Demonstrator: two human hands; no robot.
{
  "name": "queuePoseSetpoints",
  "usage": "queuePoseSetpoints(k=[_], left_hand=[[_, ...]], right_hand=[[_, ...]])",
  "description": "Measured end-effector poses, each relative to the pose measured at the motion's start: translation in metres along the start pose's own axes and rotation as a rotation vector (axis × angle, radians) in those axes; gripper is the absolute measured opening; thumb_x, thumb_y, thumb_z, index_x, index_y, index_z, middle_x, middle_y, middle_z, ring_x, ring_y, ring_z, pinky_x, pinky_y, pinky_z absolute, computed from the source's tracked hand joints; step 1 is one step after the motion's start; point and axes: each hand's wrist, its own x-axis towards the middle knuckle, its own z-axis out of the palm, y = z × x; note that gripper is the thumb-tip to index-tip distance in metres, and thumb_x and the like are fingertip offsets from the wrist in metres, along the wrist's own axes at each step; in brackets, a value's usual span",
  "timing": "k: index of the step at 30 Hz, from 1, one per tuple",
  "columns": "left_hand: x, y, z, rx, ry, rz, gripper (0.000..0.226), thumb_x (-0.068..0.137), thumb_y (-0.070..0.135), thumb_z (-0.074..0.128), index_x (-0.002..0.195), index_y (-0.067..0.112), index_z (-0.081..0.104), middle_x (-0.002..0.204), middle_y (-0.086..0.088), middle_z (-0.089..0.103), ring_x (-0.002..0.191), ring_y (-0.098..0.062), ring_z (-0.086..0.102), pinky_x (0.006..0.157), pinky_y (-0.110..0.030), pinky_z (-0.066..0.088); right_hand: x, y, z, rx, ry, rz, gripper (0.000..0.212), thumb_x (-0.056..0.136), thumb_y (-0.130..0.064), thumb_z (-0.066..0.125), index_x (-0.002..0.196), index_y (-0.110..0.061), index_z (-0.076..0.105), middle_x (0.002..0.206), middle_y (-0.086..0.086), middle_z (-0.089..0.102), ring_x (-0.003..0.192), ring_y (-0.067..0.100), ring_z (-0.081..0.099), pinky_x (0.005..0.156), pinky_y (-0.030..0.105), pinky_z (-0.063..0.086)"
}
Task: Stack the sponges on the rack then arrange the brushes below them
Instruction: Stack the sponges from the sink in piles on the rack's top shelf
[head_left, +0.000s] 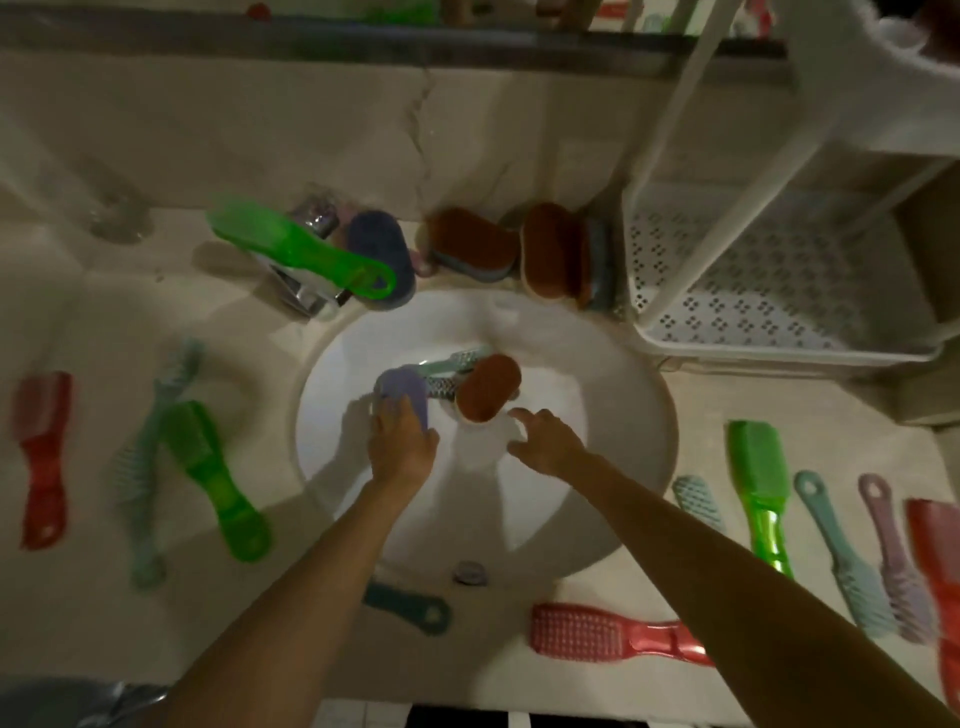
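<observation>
Down in the white sink bowl (597, 415) my left hand (400, 447) grips a purple sponge (402, 392). A brown-topped sponge (488, 387) lies just right of it, over a teal brush (457, 361). My right hand (545, 441) hovers open beside the brown sponge, fingers spread, not touching it. Two more brown sponges (470, 244) (553, 257) and a dark blue sponge (382, 249) sit behind the sink. The white perforated rack (769, 312) stands at the right. Brushes lie around the sink, among them a green brush (758, 488) at the right.
A green brush (301, 249) rests across the chrome tap (306, 291). On the left counter lie a red brush (41, 457), a teal brush (156, 457) and another green brush (213, 478). A red brush (613, 634) lies on the front edge. A glass (114, 218) stands back left.
</observation>
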Motion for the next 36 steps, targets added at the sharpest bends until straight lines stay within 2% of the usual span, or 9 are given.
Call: queuePoseSetpoints(k=[3,5,11,14,16,19,24,31,36], left_hand=[[0.024,-0.009,-0.001,-0.082,0.096,-0.074,0.070,0.086,0.010,0.059,0.146,0.008,0.023,0.150,-0.016,0.027,0.136,-0.035,0.031,0.107,-0.042,0.032],[0.040,-0.015,0.002,-0.083,0.092,-0.130,0.073,0.082,0.012,0.065,0.143,0.004,0.026,0.145,-0.019,0.034,0.132,-0.036,0.036,0.105,-0.044,0.034],[0.070,-0.037,0.013,-0.313,0.050,-0.329,0.065,0.068,0.008,0.075,0.123,-0.012,0.046,0.120,-0.028,0.058,0.113,-0.035,0.058,0.088,-0.039,0.048],[0.079,-0.041,0.018,-0.469,-0.072,-0.314,0.018,0.065,0.007,0.074,0.061,-0.003,0.059,0.068,-0.013,0.058,0.059,-0.010,0.061,0.042,-0.014,0.042],[0.084,-0.043,0.020,-0.549,-0.127,-0.331,0.027,0.075,0.000,0.070,0.054,0.005,0.054,0.059,-0.004,0.052,0.040,-0.003,0.052,0.030,-0.008,0.031],[0.083,-0.039,0.017,-0.643,-0.143,-0.339,0.013,0.083,0.003,0.065,0.091,-0.007,0.065,0.075,-0.009,0.056,0.063,-0.021,0.052,0.028,-0.007,0.032],[0.073,-0.028,0.009,-0.793,-0.133,-0.395,0.021,0.083,0.000,0.061,0.065,0.006,0.052,0.066,-0.010,0.052,0.055,-0.021,0.050,0.043,-0.025,0.045],[0.025,-0.018,-0.015,-0.913,-0.224,-0.319,0.005,0.082,0.012,0.061,0.081,0.014,0.056,0.084,-0.010,0.058,0.063,-0.018,0.050,0.057,-0.026,0.037],[-0.020,0.018,-0.042,-0.952,-0.318,-0.115,0.025,0.088,0.031,0.055,0.105,0.013,0.056,0.101,-0.010,0.063,0.090,-0.023,0.058,0.067,-0.031,0.043]], right_hand=[[0.028,-0.009,0.002,0.631,0.073,0.294,0.024,0.091,-0.033,0.054,0.104,-0.012,0.055,0.109,0.012,0.055,0.096,0.027,0.055,0.079,0.030,0.046],[0.042,-0.013,0.006,0.982,0.055,0.463,0.028,0.089,-0.031,0.060,0.100,-0.006,0.054,0.103,0.013,0.054,0.090,0.028,0.055,0.076,0.033,0.048],[0.076,-0.028,0.019,1.222,0.069,0.582,0.050,0.082,-0.024,0.069,0.119,0.005,0.052,0.088,0.015,0.059,0.064,0.020,0.054,0.057,0.027,0.048],[0.088,-0.032,0.024,1.274,0.138,0.639,0.037,0.079,-0.017,0.072,0.107,0.001,0.056,0.081,0.014,0.057,0.056,0.017,0.050,0.049,0.023,0.045],[0.093,-0.032,0.027,1.316,0.143,0.664,0.027,0.077,-0.015,0.074,0.090,-0.002,0.055,0.073,0.013,0.061,0.050,0.016,0.051,0.035,0.018,0.042],[0.092,-0.030,0.028,1.343,0.130,0.672,0.026,0.074,-0.016,0.075,0.069,-0.005,0.053,0.036,0.003,0.053,0.034,0.011,0.046,0.030,0.012,0.031],[0.078,-0.037,0.023,1.219,0.228,0.493,0.046,0.079,-0.022,0.067,0.118,-0.004,0.052,0.099,0.011,0.058,0.085,0.022,0.053,0.059,0.023,0.040],[0.007,-0.043,-0.009,1.056,0.252,0.238,0.031,0.079,-0.012,0.064,0.108,-0.004,0.054,0.104,0.013,0.061,0.089,0.024,0.058,0.068,0.028,0.048],[-0.052,-0.052,-0.038,1.104,0.083,0.013,0.039,0.078,-0.009,0.068,0.113,-0.006,0.052,0.102,0.009,0.062,0.095,0.024,0.061,0.075,0.029,0.052]])
